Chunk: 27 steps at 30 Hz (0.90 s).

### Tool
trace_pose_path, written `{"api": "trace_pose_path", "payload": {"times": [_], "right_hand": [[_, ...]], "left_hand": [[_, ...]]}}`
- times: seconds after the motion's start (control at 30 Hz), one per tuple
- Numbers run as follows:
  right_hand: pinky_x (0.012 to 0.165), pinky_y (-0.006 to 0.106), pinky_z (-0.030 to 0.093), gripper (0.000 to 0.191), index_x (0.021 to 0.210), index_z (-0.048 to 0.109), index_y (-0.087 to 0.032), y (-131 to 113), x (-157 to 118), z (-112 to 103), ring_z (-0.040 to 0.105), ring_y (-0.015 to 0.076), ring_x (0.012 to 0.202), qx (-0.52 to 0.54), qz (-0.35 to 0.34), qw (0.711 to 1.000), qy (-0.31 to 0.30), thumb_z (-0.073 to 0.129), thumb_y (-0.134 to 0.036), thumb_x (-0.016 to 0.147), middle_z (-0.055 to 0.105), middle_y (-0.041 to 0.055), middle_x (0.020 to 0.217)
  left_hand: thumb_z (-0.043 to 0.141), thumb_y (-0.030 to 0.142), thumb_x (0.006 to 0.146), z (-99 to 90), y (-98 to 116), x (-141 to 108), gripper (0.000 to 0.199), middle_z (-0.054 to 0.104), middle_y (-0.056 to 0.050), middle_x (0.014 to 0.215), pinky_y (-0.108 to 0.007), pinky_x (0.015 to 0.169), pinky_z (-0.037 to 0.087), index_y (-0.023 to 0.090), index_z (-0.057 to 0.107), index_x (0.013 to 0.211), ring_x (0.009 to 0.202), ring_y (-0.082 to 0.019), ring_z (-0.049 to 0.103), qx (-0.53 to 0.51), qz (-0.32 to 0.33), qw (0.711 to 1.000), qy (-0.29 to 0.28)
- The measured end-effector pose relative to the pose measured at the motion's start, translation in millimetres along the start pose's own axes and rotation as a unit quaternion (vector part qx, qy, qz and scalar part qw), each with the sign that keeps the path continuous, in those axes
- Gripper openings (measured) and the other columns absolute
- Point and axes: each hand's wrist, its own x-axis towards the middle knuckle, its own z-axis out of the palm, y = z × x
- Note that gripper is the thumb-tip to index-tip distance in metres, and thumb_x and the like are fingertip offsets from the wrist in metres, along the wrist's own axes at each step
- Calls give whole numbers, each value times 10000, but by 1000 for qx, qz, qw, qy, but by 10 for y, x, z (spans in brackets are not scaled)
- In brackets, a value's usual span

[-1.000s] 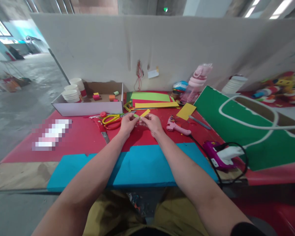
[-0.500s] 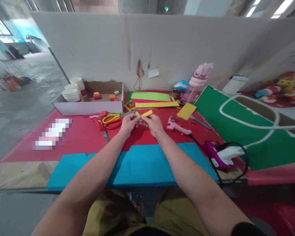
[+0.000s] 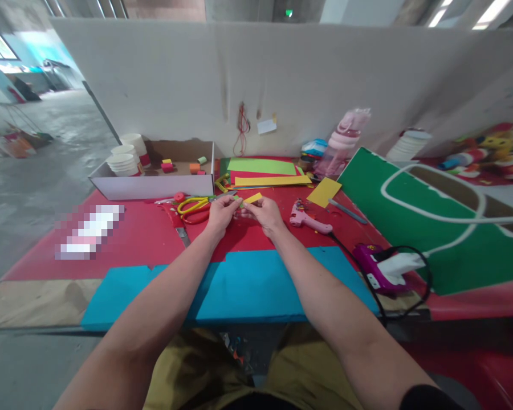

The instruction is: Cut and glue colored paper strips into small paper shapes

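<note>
My left hand [image 3: 223, 214] pinches a small green paper piece [image 3: 238, 201] at the middle of the red table. Close beside it, my right hand [image 3: 263, 214] is closed on a yellow paper strip [image 3: 253, 198]. The fingertips of both hands nearly meet, and they partly hide the two pieces. Whether green and yellow are joined I cannot tell. Left of my left hand lie yellow-handled scissors [image 3: 192, 205] and a red-handled cutter [image 3: 177, 222]. A pink glue gun [image 3: 310, 219] rests to the right of my right hand.
Blue foam sheets [image 3: 260, 285] cover the table's front. A white box [image 3: 154, 187] holds paper cups [image 3: 123, 162] and small coloured pieces. Coloured paper sheets [image 3: 263, 166] lie behind my hands. To the right are a yellow card [image 3: 324, 192], a purple power strip [image 3: 380, 273] and a green board [image 3: 410, 228].
My fingertips have shifted slightly. The left fingers now cover the green piece differently, and the yellow strip has moved a little to the left. The things on the table stay put.
</note>
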Motion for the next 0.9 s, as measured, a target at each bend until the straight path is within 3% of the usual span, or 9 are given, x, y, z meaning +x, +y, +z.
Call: {"api": "trace_pose_path", "payload": {"times": [0.2, 0.63, 0.9], "right_hand": [[602, 243, 587, 152, 643, 583, -152, 6, 18, 7, 649, 119, 553, 0, -13, 999, 32, 732, -167, 666, 659, 0, 588], [691, 258, 575, 83, 706, 623, -153, -2, 8, -4, 618, 96, 609, 38, 13, 998, -38, 655, -81, 679, 650, -15, 646], [643, 230, 583, 104, 730, 605, -162, 47, 37, -14, 603, 78, 580, 31, 12, 999, -27, 709, -157, 721, 619, -26, 626]], "left_hand": [[769, 401, 624, 2, -7, 7, 335, 513, 33, 478, -195, 439, 355, 154, 543, 606, 427, -67, 451, 31, -10, 999, -21], [731, 314, 655, -10, -6, 25, 263, 503, 36, 470, -194, 440, 352, 147, 542, 578, 417, -62, 440, 28, -7, 999, 15], [717, 309, 666, 5, -32, 26, 263, 503, 38, 450, -191, 412, 349, 152, 525, 580, 394, -64, 450, 21, -6, 1000, 12]]}}
